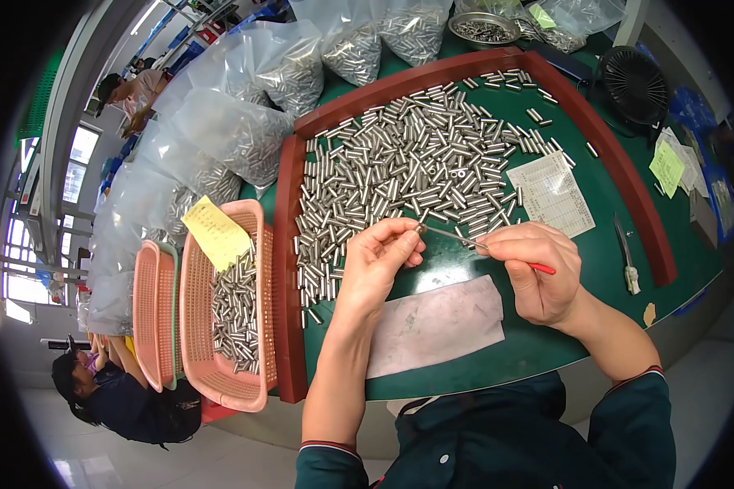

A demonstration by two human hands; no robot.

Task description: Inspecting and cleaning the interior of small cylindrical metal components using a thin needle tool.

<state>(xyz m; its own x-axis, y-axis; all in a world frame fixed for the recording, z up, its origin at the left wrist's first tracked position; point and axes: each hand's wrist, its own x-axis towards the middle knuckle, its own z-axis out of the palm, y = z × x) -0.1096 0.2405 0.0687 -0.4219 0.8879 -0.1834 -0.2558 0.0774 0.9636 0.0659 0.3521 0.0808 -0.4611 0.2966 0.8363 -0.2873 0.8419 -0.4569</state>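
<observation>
Tabletop (575, 122) is green, border (289, 244) red-brown, pins (400, 155) silver, basket (197, 326) pink, cloth (436, 322) pale pink with grey smudges, tool handle (541, 268) red.

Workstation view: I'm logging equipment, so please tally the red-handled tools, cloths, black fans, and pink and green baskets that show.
Red-handled tool: 1
Pale pink cloth: 1
Black fan: 1
Pink baskets: 2
Green basket: 1
Total: 6
</observation>
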